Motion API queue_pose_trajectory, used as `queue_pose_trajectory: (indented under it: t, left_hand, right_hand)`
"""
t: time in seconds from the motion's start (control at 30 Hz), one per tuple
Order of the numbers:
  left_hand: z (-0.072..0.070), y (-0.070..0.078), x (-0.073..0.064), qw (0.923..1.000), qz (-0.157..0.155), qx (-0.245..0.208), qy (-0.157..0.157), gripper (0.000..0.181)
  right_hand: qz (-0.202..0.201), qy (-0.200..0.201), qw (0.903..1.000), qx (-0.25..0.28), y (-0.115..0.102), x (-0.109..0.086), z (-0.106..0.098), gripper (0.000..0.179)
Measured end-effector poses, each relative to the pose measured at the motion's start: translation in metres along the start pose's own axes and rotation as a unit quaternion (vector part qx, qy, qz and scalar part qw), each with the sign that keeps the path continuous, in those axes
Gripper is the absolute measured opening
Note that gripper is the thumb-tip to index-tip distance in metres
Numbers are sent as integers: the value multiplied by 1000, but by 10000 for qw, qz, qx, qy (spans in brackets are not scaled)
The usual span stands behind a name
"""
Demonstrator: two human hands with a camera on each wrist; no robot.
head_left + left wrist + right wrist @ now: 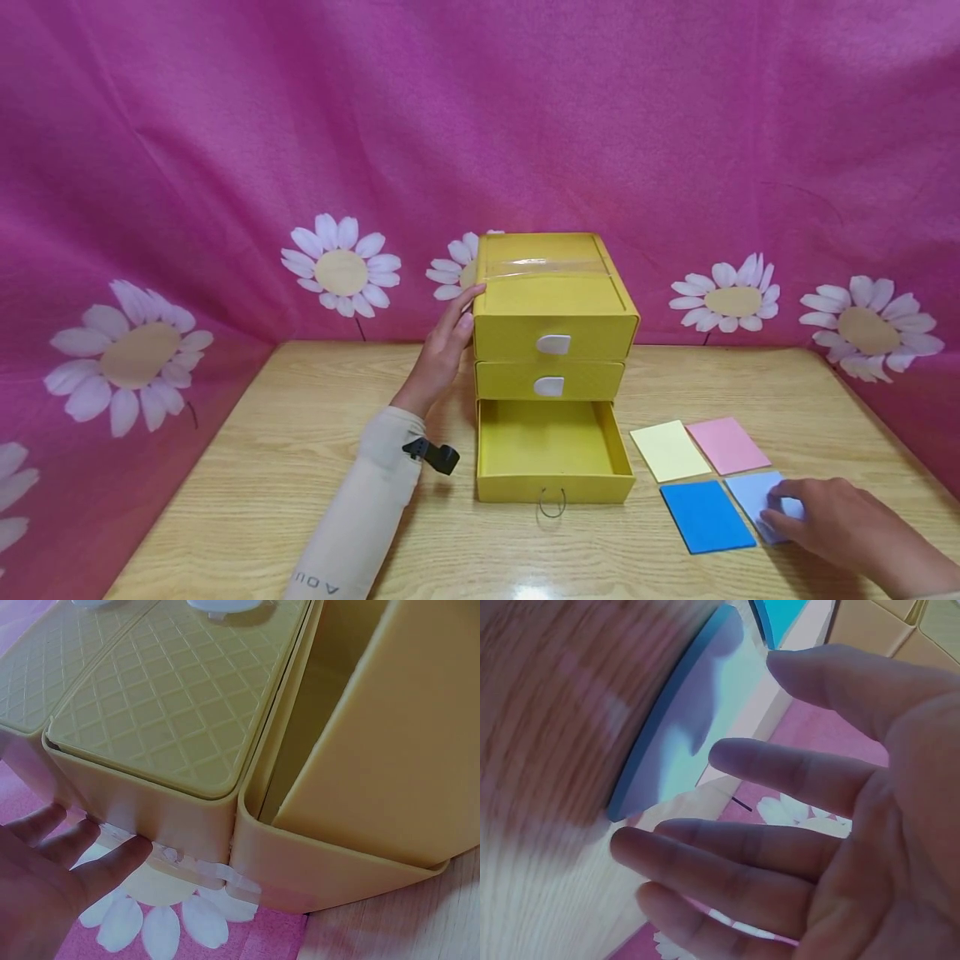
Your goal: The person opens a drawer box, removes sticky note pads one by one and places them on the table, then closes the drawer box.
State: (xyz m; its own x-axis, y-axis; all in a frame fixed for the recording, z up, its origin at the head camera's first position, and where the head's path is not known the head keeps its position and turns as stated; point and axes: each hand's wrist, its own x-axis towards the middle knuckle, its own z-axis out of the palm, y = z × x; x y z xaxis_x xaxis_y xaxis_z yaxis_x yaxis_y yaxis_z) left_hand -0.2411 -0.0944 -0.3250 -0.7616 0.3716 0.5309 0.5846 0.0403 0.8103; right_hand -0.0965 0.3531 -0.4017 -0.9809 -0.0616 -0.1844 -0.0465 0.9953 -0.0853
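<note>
A yellow three-drawer box (555, 292) stands on the table, its bottom drawer (517, 489) pulled out and its upper two drawers closed. My left hand (442, 354) rests against the box's left side, with extended fingertips (135, 851) along that wall in the left wrist view. At the lower right, my right hand (840, 521) is over a light blue sticky-note pad (742, 483), thumb and fingers spread around it. In the right wrist view the fingers are apart, beside the pad (667, 761), with nothing gripped.
Beside the light blue pad lie a bright blue pad (707, 517), a pale yellow pad (669, 451) and a pink pad (727, 446). A wire loop (552, 510) hangs from the bottom drawer's front. Behind the wooden table (262, 467) hangs a magenta cloth (480, 108) with daisies.
</note>
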Motion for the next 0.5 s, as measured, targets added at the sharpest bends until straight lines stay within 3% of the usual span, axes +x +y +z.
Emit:
queue_pose_trajectory:
  t: [0.23, 0.5]
  left_hand:
    - [0, -1, 0, 10000, 20, -96, 10, 45]
    - [0, -3, 1, 9997, 30, -237, -38, 46]
  right_hand:
    - [-286, 916, 9954, -30, -4, -2, -6, 33]
    - [-95, 540, 9984, -122, -15, 4, -18, 47]
